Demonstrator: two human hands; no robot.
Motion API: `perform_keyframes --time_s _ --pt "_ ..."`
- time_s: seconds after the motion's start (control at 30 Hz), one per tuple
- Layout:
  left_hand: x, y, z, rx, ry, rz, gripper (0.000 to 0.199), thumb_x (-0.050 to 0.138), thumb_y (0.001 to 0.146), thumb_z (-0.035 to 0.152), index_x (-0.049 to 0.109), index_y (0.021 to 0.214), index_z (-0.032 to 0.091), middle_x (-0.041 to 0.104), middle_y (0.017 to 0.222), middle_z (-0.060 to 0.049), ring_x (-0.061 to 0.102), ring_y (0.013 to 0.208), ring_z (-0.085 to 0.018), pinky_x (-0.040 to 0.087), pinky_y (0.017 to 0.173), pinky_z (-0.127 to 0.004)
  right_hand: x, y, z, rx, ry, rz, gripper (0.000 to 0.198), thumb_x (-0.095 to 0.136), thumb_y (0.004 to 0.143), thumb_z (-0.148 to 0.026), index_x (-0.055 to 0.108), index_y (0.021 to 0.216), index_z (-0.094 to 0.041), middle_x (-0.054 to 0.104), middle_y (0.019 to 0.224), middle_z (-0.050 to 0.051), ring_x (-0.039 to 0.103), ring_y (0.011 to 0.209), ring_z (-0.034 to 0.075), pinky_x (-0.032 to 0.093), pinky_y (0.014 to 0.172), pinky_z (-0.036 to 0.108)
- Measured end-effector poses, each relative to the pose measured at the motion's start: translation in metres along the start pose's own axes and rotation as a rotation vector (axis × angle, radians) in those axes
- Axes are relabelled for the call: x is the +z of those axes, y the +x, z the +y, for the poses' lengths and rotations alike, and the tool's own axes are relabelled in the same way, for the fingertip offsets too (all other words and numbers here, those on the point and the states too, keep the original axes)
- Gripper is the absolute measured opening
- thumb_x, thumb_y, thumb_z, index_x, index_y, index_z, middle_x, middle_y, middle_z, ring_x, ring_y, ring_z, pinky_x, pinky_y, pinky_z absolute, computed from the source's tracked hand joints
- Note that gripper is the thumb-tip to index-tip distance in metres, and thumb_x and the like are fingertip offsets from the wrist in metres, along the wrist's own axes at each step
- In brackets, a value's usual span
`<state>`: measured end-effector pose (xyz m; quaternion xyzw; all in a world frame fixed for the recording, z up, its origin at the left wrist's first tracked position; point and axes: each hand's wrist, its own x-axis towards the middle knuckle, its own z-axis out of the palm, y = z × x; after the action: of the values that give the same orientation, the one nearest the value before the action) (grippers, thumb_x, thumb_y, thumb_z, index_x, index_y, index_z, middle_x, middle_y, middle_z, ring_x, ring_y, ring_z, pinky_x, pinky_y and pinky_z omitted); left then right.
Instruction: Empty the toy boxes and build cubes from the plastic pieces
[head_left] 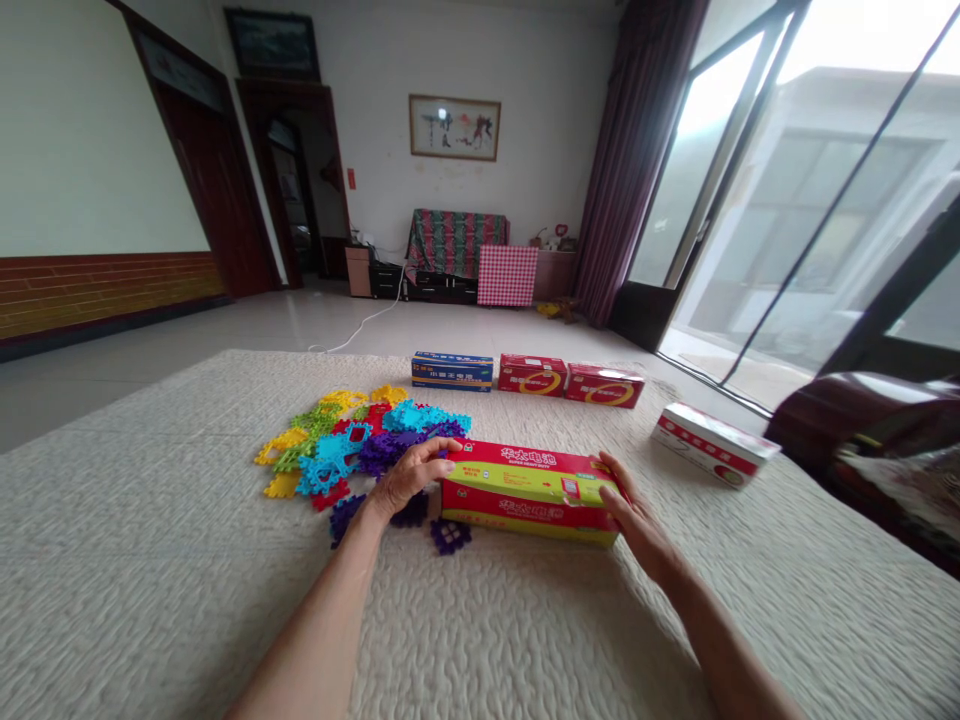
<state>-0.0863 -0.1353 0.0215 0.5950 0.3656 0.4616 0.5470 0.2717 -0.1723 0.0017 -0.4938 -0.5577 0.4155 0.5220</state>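
Observation:
A long red and yellow-green battery box (529, 490) lies between my two hands on the quilted cover. My left hand (412, 475) grips its left end, with fingers over the top edge. At the opposite end, my right hand (630, 505) has its fingers closed against the top and side. A loose purple plastic piece (451, 537) rests in front of the box's left end. Beside and behind my left hand spreads a pile of interlocking plastic pieces (330, 460) in yellow, green, blue, red and purple; my left hand hides part of it.
A blue box (452, 372) and two red boxes (532, 376) (604, 385) stand in a row near the far edge of the quilted cover (187, 540). To the right lies a white and red box (715, 446). Dark furniture (862, 440) borders the right side.

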Motion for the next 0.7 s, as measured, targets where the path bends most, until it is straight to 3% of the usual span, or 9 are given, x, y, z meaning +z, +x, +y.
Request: perform_keyframes --time_s 0.17,0.3,0.43,0.57,0.7 --pt "-0.001 0.0 -0.001 -0.006 -0.035 -0.041 0.039 0.068 0.075 0.035 0.066 0.112 0.022 0.071 0.108 -0.005 0.065 0.095 -0.022 0.049 0.083 -0.03 -0.018 -0.002 -0.004 0.12 0.039 -0.198 0.098 0.08 0.067 -0.043 0.027 0.149 -0.038 0.034 0.155 0.005 0.047 0.131 0.031 0.044 0.105 0.042" --pt "0.0 -0.001 0.0 -0.038 -0.048 -0.063 0.056 0.072 0.073 0.041 0.06 0.124 0.021 0.069 0.115 -0.008 0.064 0.103 -0.026 0.05 0.087 -0.034 -0.022 0.001 -0.008 0.131 -0.001 -0.175 0.101 0.082 0.064 -0.04 0.028 0.149 -0.036 0.036 0.153 0.008 0.049 0.129 0.034 0.046 0.103 0.043" --pt "-0.001 0.001 0.005 0.016 -0.012 -0.038 0.079 0.073 0.072 0.047 0.045 0.141 0.02 0.057 0.136 -0.011 0.056 0.12 -0.029 0.045 0.099 -0.04 -0.019 0.009 -0.013 0.149 -0.009 -0.155 0.1 0.076 0.071 -0.045 0.019 0.152 -0.032 0.044 0.148 0.012 0.051 0.127 0.034 0.045 0.104 0.046" --pt "-0.014 0.006 0.019 0.045 0.14 0.022 0.085 0.072 0.073 0.047 0.038 0.145 0.017 0.058 0.135 -0.011 0.056 0.12 -0.03 0.047 0.099 -0.04 -0.002 0.028 -0.016 0.141 0.038 -0.147 0.101 0.076 0.069 -0.047 0.02 0.151 -0.03 0.049 0.144 0.013 0.053 0.124 0.034 0.045 0.102 0.046" --pt "-0.043 0.015 0.036 0.051 0.333 0.189 0.082 0.074 0.069 0.046 0.046 0.141 0.016 0.065 0.125 -0.01 0.061 0.113 -0.029 0.051 0.092 -0.037 0.041 0.056 -0.022 0.077 0.108 -0.166 0.096 0.077 0.07 -0.045 0.026 0.149 -0.027 0.052 0.14 0.013 0.055 0.121 0.033 0.047 0.101 0.046"
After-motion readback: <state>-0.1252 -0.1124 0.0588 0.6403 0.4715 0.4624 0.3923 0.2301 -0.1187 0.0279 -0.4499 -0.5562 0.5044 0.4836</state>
